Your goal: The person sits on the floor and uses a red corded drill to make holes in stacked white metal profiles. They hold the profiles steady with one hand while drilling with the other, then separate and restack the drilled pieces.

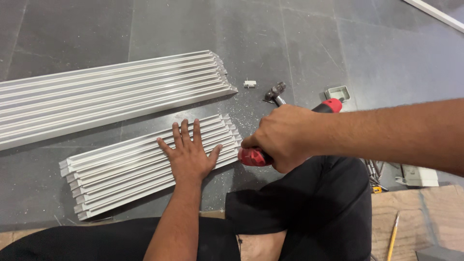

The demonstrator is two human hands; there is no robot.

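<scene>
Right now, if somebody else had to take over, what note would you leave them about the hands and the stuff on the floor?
Left hand: flat, fingers spread, pressing on the short stack of white aluminium profiles.
Right hand: gripping a red power tool, its nose at the stack's right end.
Long stack of profiles lies farther away on the grey floor.
Hammer, small white clip and small grey tray lie beyond the right hand.
Done: metal shavings lie near the stack's end.
Left: cannot tell.
</scene>
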